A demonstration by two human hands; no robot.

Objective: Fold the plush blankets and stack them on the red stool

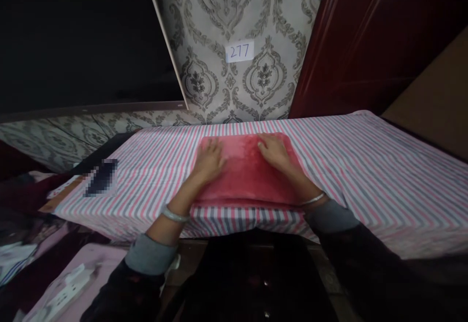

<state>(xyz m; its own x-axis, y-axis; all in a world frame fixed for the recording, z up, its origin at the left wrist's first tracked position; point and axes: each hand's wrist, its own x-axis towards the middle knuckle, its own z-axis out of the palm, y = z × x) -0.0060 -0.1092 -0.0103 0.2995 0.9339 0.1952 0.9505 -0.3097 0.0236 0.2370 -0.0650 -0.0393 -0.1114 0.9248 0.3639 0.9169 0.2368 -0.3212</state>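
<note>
A plush red cloth (244, 180), folded into a rough rectangle, lies flat on the striped tablecloth (153, 166). Its near edge shows a fold line close to the table's front. My left hand (210, 158) rests on the left part of the cloth with fingers stretched forward, slightly blurred. On the far right part lies my right hand (273, 150), palm down, with its thumb apart from the other fingers. Neither hand grips anything. The pile looks darker around the right hand and lighter beside the left.
A dark screen (80, 44) stands at the back left. Patterned wallpaper bears a paper label (240, 50) reading 277. A dark red panel (351, 44) rises at the back right. A pixelated dark object (101, 178) sits at the table's left; a white power strip (68, 290) lies lower left.
</note>
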